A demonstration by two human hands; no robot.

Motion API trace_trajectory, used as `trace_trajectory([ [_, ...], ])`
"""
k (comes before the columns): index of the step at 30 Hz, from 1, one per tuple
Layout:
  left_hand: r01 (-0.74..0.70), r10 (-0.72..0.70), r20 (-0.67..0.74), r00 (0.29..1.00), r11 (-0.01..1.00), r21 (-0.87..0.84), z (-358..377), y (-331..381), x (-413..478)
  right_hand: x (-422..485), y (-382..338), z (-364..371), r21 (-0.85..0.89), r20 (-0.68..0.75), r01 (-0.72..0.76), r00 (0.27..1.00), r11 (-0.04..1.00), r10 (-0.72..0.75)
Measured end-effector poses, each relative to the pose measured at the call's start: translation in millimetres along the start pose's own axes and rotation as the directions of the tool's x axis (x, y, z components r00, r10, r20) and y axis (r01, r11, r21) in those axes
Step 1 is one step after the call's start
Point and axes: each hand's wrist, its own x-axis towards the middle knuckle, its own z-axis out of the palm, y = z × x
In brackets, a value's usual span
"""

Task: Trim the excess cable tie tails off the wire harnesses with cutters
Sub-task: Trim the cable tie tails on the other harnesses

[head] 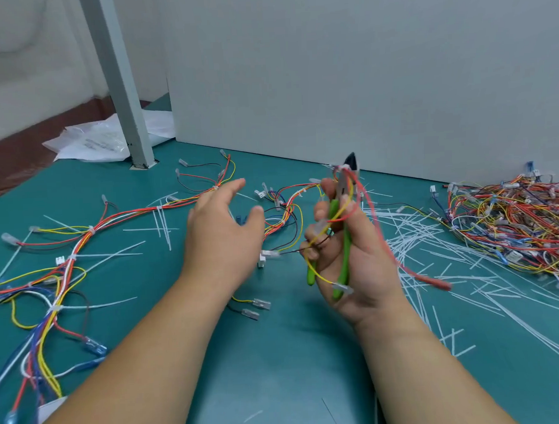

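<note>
Up close, two bare forearms reach in from the near edge of a teal table [278,365]. The right hand [354,260] is turned palm-up, fingers curled round the green handles of the cutters [346,250], whose dark tip points up and away. Yellow and red wires of a wire harness [291,208] loop over those same fingers, and the rest trails left onto the middle of the table. Beside it, the left hand [221,230] hovers palm-down, fingers loosely spread, holding nothing. Toward the left edge lies another harness [80,236] with long white tie tails sticking out. Cut white tails [433,253] litter the right side, and a heap of harnesses [512,221] sits at the right edge. Beyond, a grey post [118,81] stands at the far left beside clear plastic bags [99,142], and a white panel [361,64] closes the far edge.
</note>
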Motion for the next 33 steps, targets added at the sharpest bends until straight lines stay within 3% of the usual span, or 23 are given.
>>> trace_trajectory([
  [2, -0.048, 0.011, 0.125, 0.992, 0.954, 0.296, 0.7, -4.5, -1.5, -0.7, -3.4, -3.4, 0.109, 0.039, -0.021, 0.999, 0.994, 0.017],
  [4, -0.080, -0.065, 0.254, 0.965, 0.850, 0.521, 4.4, -9.1, -3.3, -0.1, -7.0, -6.6, 0.188, 0.038, -0.023, 0.999, 0.982, 0.016],
  [7, -0.141, -0.058, 0.278, 0.959, 0.753, 0.643, 6.3, -14.6, -5.0, 2.0, -9.7, -8.4, 0.220, -0.024, -0.005, 1.000, 0.976, 0.011],
  [13, -0.105, 0.020, 0.170, 0.985, 0.858, 0.504, 1.4, -12.5, -2.5, 7.2, -7.6, -11.6, 0.215, -0.164, 0.021, 0.986, 0.976, 0.015],
  [16, -0.042, 0.011, 0.112, 0.994, 0.960, 0.277, 0.7, -12.4, -0.4, 10.4, -4.3, -12.6, 0.198, -0.224, 0.017, 0.974, 0.980, 0.029],
  [18, -0.005, 0.002, 0.083, 0.997, 0.999, 0.038, 1.8, -9.1, 0.6, 12.1, -1.4, -13.6, 0.163, -0.281, 0.004, 0.959, 0.987, 0.043],
  [21, 0.078, -0.051, 0.077, 0.996, 0.907, -0.414, 3.0, 2.5, -0.2, 13.2, 1.9, -15.0, 0.106, -0.344, -0.032, 0.937, 0.994, 0.066],
  [24, 0.078, 0.012, 0.135, 0.991, 0.763, -0.642, 2.6, 12.3, -3.2, 13.7, 4.7, -15.7, 0.037, -0.405, -0.043, 0.913, 0.998, 0.055],
  [26, 0.026, 0.105, 0.167, 0.980, 0.771, -0.636, 4.2, 12.5, -5.8, 13.9, 5.5, -16.4, 0.030, -0.432, -0.040, 0.900, 0.999, 0.049],
  [28, -0.029, 0.164, 0.204, 0.965, 0.842, -0.539, 6.2, 9.1, -7.8, 14.0, 5.1, -17.3, 0.034, -0.449, -0.034, 0.892, 0.999, 0.046],
  [31, -0.173, 0.237, 0.271, 0.933, 0.955, -0.241, 6.0, 0.1, -8.0, 14.1, 3.1, -18.7, 0.039, -0.465, -0.034, 0.884, 0.999, 0.048],
  [33, -0.248, 0.248, 0.308, 0.918, 0.968, -0.039, 3.8, -1.6, -8.9, 13.9, 2.3, -18.6, 0.034, -0.462, -0.038, 0.886, 0.999, 0.049],
])
